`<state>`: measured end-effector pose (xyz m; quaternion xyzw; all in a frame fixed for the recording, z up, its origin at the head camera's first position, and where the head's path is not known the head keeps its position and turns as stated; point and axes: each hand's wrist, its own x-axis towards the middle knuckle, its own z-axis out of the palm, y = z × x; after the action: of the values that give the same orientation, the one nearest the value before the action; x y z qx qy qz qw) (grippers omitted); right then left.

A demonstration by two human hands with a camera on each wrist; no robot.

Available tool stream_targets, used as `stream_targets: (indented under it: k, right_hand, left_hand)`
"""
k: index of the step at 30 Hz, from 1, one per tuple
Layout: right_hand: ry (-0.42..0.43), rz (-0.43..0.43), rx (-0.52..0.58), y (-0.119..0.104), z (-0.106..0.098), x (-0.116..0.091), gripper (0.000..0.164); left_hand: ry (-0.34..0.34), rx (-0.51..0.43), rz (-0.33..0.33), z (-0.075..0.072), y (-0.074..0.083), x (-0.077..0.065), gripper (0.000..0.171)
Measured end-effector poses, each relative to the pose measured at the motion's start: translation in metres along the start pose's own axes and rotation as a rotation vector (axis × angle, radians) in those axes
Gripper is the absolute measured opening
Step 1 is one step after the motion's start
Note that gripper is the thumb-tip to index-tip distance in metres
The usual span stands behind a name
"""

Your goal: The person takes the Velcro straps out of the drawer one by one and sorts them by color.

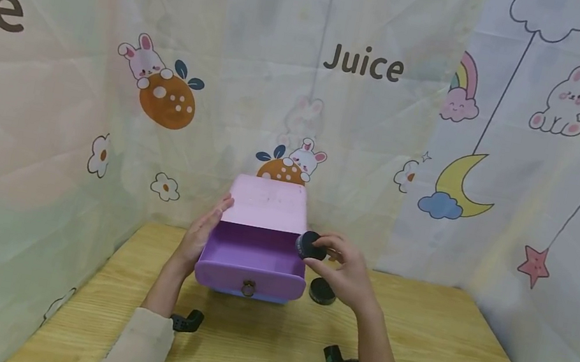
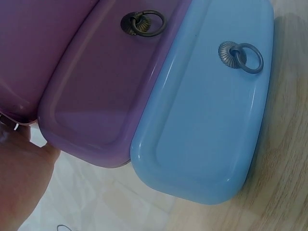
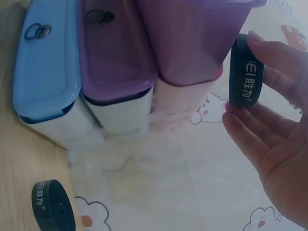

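My right hand pinches a black roll of tape with white lettering between thumb and fingers. It holds the roll upright beside the right edge of the pulled-out top drawer. That drawer is purple and belongs to a small drawer cabinet with a pink top. Against the cabinet's left side rests my left hand, its fingers extended. A second black roll of tape lies on the table to the right of the cabinet.
Below the top drawer are a purple drawer and a blue drawer, both pushed in, with metal ring pulls. The wooden table meets printed cloth behind and at the sides.
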<state>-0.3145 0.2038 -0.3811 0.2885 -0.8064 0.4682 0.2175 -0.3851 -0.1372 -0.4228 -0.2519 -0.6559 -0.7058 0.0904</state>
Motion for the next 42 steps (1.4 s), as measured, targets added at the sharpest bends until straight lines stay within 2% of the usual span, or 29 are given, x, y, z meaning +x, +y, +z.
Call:
stream_targets:
  k: [8,18,27,31,35,42]
  right_hand:
    - [-0.008,0.084,-0.004,0.013,-0.006,-0.001,0.03]
    - [0.012,0.125,0.01,0.024,-0.014,-0.004,0.032]
    - [-0.037,0.251,-0.092,0.05,-0.022,-0.013,0.029]
    - [-0.118,0.25,-0.17,0.062,-0.025,-0.017,0.026]
    - [-0.241,0.262,-0.247,0.072,-0.026,-0.021,0.026]
    - [-0.413,0.335,-0.24,0.084,-0.025,-0.026,0.03]
  left_hand:
    - [0.0,-0.011,0.001,-0.001,0.001,0.001,0.054]
    - [0.003,-0.006,0.001,-0.001,0.001,0.0,0.054]
    - [0.001,-0.001,0.004,0.0,0.001,0.001,0.054]
    - [0.005,0.003,0.008,0.0,0.001,0.001,0.054]
    - [0.005,0.005,0.01,-0.001,0.0,0.001,0.054]
    - [-0.003,-0.001,0.015,-0.002,-0.001,0.001,0.054]
